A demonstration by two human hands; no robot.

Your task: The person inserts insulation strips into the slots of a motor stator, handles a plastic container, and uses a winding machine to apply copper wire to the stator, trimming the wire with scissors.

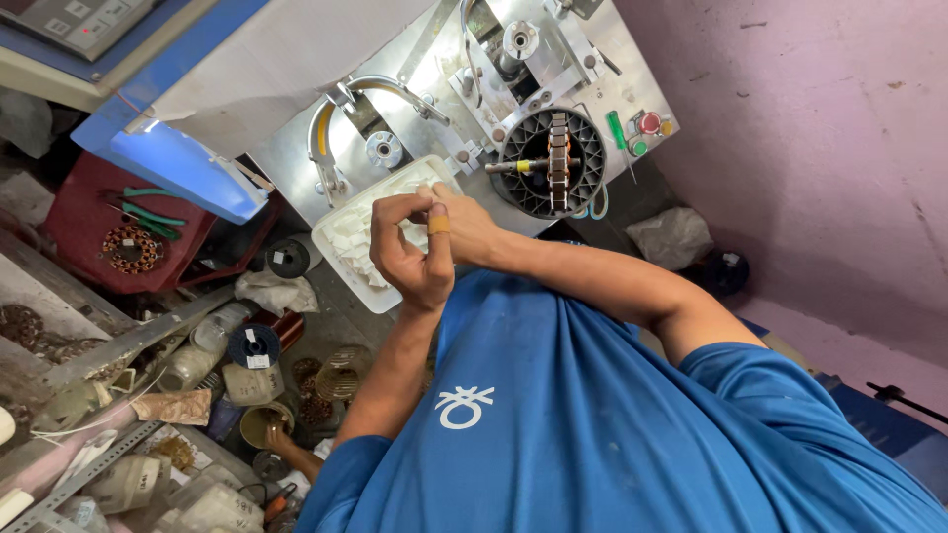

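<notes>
Both hands meet at frame centre: left hand point(413, 252) curled, fingers pinched, beside right hand point(464, 222); both forearms bare and bent.

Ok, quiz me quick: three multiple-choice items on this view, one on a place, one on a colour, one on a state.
1. Where is the white tray?
A. Below the hands, against the metal machine
B. Atop the red tray
C. Beside the pink wall

2. What colour is the band on a finger of the left hand?
A. Green
B. Orange
C. Blue

3. How are the left hand and the right hand placed?
A. Far apart
B. Flat on the machine
C. Fingertips together over the tray

Answers: A, the tray lies under both hands at the machine's front; B, the band is plainly orange; C, the fingertips meet above the tray.
</notes>
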